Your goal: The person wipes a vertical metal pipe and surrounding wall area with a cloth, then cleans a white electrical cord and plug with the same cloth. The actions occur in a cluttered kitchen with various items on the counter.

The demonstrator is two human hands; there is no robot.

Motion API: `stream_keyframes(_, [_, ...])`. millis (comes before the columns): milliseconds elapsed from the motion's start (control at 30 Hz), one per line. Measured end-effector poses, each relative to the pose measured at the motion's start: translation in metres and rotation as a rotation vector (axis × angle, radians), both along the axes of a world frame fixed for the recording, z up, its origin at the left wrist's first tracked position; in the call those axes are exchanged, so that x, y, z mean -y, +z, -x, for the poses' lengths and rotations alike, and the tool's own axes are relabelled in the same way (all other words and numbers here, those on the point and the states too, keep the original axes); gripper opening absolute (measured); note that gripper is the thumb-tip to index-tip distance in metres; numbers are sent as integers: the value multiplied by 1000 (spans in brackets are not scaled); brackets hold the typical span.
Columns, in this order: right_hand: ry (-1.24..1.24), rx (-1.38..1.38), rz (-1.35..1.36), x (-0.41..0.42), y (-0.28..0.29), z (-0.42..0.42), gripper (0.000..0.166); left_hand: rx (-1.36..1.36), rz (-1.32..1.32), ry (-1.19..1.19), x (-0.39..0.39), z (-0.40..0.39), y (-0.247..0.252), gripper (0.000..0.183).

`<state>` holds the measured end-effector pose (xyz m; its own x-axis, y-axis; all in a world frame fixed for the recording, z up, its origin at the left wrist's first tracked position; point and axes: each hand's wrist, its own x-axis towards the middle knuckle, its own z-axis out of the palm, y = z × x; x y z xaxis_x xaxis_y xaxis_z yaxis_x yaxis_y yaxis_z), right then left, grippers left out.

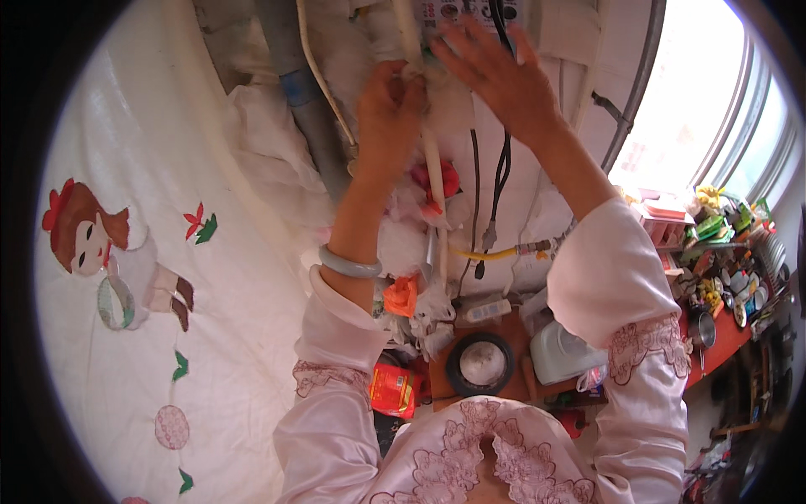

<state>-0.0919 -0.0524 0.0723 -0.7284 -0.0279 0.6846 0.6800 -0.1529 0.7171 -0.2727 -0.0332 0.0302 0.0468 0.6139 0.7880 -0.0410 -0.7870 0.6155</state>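
My left hand (391, 110), a bangle on its wrist, is raised with curled fingers against a white pipe (433, 164). A small pale thing (412, 70) shows at its fingertips, too blurred to tell whether it is held or part of the pipe. To the right, my right hand (504, 75) is raised with its fingers spread and nothing visible in them. Motion blurs its fingertips. Black cables (505, 157) hang behind that hand, and a printed panel (434, 16) is partly hidden above it. White plastic sheeting or bags (403, 242) bunch below my left hand.
A thick grey pipe (321, 145) runs at the left beside a white appliqué curtain (239, 353). Below are a yellow hose (491, 254), an orange bag (401, 296), a power strip (488, 311), a round black-rimmed object (482, 363) and a plastic container (563, 353). A crowded red counter (724, 346) stands right.
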Motion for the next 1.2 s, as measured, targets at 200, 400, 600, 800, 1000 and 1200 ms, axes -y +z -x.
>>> stream_keyframes(200, [340,-275,598,-1,-29,12,34,93,-38,89,-20,-1,-10,17])
stream_keyframes(400, [847,-664,838,1,-38,41,25,158,104,101,-9,-5,-6,18])
stream_keyframes(600, [900,-1166,1070,-24,-36,45,19,114,77,-79,-7,3,-5,21])
stream_keyframes(800, [949,-991,529,-37,0,71,20,149,-186,91,1,8,10,27])
stream_keyframes(1000, [822,-886,598,-39,16,93,16,138,-201,138,3,13,11,31])
stream_keyframes(1200, [536,-671,522,-36,8,90,20,93,-263,206,-4,18,6,35])
